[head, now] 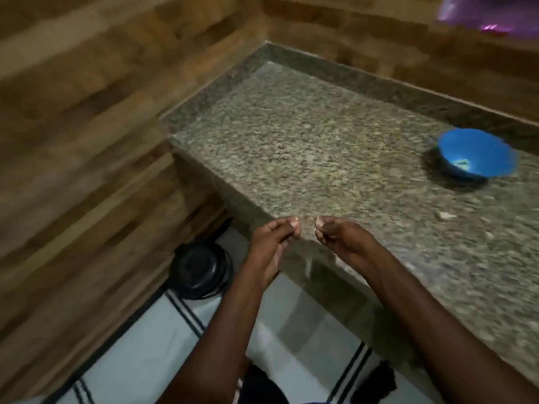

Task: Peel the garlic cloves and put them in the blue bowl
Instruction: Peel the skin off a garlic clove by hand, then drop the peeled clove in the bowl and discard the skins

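Note:
The blue bowl (478, 154) stands on the granite counter (320, 147) at the far right, with a few pale bits in its bottom. My left hand (274, 243) and my right hand (335, 237) hover close together over the counter's near left edge, fingertips almost meeting. The fingers of both hands are curled, thumbs pressed against fingertips. I see no clove in either hand; the picture is blurred there. A small pale scrap (444, 215), like garlic skin, lies on the counter to the right of my hands.
Wood-look tiled walls close off the counter at the left and back. Below the counter's edge a black round pot (201, 269) sits on the white tiled floor. A purple shiny object (493, 13) shows at the top right corner.

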`<action>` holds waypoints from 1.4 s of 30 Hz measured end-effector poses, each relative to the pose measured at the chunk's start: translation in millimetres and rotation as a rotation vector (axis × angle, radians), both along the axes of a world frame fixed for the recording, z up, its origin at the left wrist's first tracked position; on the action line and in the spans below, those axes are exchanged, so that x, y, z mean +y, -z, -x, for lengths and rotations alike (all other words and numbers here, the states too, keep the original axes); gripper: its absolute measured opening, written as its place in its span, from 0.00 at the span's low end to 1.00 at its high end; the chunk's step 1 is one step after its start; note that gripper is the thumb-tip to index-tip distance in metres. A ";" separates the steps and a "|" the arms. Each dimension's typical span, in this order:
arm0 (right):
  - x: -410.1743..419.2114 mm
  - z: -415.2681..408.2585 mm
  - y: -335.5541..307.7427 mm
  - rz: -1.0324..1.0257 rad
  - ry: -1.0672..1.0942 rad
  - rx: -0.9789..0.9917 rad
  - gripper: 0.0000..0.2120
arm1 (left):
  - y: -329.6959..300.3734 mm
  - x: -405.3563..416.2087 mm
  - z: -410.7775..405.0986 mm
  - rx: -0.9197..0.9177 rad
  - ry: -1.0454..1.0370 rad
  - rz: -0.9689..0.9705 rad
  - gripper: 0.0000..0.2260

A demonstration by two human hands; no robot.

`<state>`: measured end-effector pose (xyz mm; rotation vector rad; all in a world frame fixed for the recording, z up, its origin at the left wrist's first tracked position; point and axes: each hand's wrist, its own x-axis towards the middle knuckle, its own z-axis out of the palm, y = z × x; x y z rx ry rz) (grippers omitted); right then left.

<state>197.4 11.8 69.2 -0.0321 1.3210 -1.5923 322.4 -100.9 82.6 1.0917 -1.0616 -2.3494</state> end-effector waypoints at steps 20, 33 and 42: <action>-366.4 -216.1 94.2 -0.208 -0.319 -0.101 0.10 | 94.1 -317.7 -275.8 -0.110 -0.448 -0.059 0.06; -441.4 -235.1 275.8 -0.529 -0.428 -0.107 0.03 | 271.4 -369.1 -300.3 -0.318 -0.433 -0.191 0.05; -472.3 -228.0 416.8 -0.573 -0.342 -0.110 0.05 | 428.3 -397.1 -275.0 -0.481 -0.381 -0.249 0.10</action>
